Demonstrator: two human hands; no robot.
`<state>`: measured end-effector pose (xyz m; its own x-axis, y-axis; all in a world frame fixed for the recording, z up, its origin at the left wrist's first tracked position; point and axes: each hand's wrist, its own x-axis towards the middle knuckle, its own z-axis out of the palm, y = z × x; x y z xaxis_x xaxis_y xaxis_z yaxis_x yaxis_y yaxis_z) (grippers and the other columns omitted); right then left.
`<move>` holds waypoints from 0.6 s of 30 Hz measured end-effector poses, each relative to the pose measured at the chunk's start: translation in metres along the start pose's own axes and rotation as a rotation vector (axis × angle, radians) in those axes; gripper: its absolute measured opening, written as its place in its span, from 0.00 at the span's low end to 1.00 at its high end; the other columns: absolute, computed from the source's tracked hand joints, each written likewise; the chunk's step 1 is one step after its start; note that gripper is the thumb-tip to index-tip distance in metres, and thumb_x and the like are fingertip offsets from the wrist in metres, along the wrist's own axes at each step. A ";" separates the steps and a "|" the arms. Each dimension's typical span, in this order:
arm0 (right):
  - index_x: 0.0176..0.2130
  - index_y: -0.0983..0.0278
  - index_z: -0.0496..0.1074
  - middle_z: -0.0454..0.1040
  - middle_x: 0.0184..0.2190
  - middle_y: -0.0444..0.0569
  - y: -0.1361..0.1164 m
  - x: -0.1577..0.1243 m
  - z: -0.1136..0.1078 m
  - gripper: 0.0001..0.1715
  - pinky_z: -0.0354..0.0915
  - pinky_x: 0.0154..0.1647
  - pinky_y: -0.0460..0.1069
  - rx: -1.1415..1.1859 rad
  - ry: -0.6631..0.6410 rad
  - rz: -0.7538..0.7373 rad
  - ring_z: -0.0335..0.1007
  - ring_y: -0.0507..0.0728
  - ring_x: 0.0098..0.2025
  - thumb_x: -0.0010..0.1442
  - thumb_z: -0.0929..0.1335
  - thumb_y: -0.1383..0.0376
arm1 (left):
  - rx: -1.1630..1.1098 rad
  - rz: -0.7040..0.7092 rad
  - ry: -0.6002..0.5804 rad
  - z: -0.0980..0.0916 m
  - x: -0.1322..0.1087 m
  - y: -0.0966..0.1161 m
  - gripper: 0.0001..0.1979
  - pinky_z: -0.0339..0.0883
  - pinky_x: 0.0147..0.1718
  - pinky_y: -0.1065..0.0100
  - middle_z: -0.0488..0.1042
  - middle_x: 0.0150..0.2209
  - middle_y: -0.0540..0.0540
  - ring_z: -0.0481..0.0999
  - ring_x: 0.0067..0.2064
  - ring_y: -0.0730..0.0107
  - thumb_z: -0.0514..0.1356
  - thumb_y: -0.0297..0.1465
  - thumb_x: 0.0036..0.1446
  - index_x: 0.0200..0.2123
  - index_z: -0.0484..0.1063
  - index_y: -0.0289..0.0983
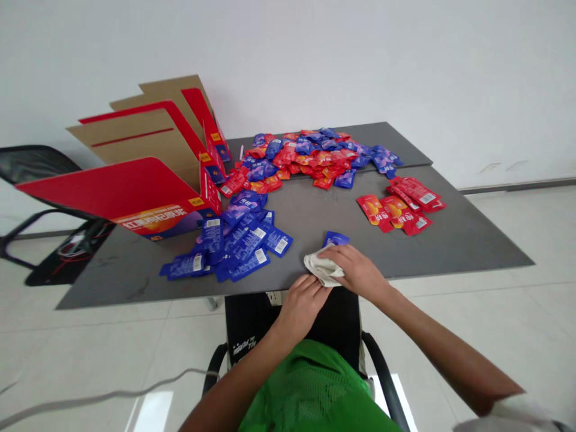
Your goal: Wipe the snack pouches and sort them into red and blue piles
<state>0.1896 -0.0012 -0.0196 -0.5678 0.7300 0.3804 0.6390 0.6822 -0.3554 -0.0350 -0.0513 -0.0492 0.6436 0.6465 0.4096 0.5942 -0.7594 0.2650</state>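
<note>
At the tabletop's near edge, the right hand holds a white cloth, the left hand against it. Boxes stand by the left edge, a packet heap lies toward the far edge, red packets near the right.

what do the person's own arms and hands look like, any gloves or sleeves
The left hand and right hand are bare, with no gloves, and both forearms are uncovered. A pale, blurred sleeve shows on the right arm; the left one's sleeve is out of view.
</note>
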 end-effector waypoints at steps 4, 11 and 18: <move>0.64 0.59 0.70 0.78 0.57 0.56 0.035 0.016 0.000 0.25 0.73 0.58 0.62 -0.108 -0.001 0.066 0.74 0.67 0.57 0.69 0.70 0.63 | -0.017 0.005 0.025 0.000 0.001 0.000 0.15 0.71 0.62 0.59 0.80 0.60 0.42 0.78 0.63 0.62 0.55 0.23 0.75 0.59 0.76 0.35; 0.62 0.61 0.72 0.78 0.55 0.58 0.060 0.045 -0.031 0.22 0.71 0.59 0.63 -0.231 0.177 0.170 0.74 0.68 0.56 0.71 0.68 0.62 | -0.059 -0.024 0.099 0.006 0.000 0.002 0.15 0.73 0.59 0.59 0.81 0.59 0.43 0.79 0.63 0.63 0.54 0.22 0.75 0.57 0.78 0.35; 0.66 0.56 0.69 0.78 0.58 0.54 0.009 0.008 -0.012 0.29 0.74 0.57 0.58 -0.053 -0.091 -0.076 0.75 0.64 0.58 0.68 0.70 0.65 | -0.125 -0.076 0.061 0.005 0.003 0.004 0.13 0.75 0.57 0.58 0.86 0.49 0.44 0.85 0.53 0.62 0.57 0.25 0.75 0.54 0.79 0.36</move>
<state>0.1966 0.0104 -0.0098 -0.6589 0.6784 0.3250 0.6172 0.7345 -0.2820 -0.0284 -0.0519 -0.0509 0.5664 0.6994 0.4359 0.5724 -0.7144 0.4024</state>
